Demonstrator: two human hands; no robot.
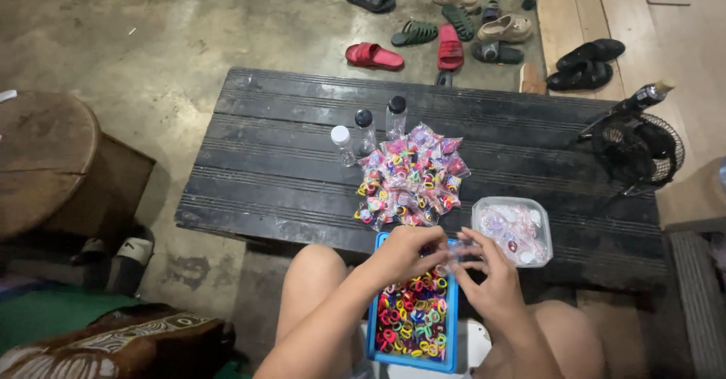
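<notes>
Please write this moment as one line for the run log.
left hand + right hand: fingers on small clear bag | below: blue tray of hair ties | table: pile of filled bags, clear tub

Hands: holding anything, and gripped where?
Both the left hand and right hand pinch a small clear plastic bag by its edges, above the blue tray.

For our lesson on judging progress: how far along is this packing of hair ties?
Done: a heap of filled packets lies on the black table. In hand: the left hand and right hand meet on a small clear packet. Left: the blue tray holds many loose hair ties, and the clear tub holds more clear packets.
</notes>
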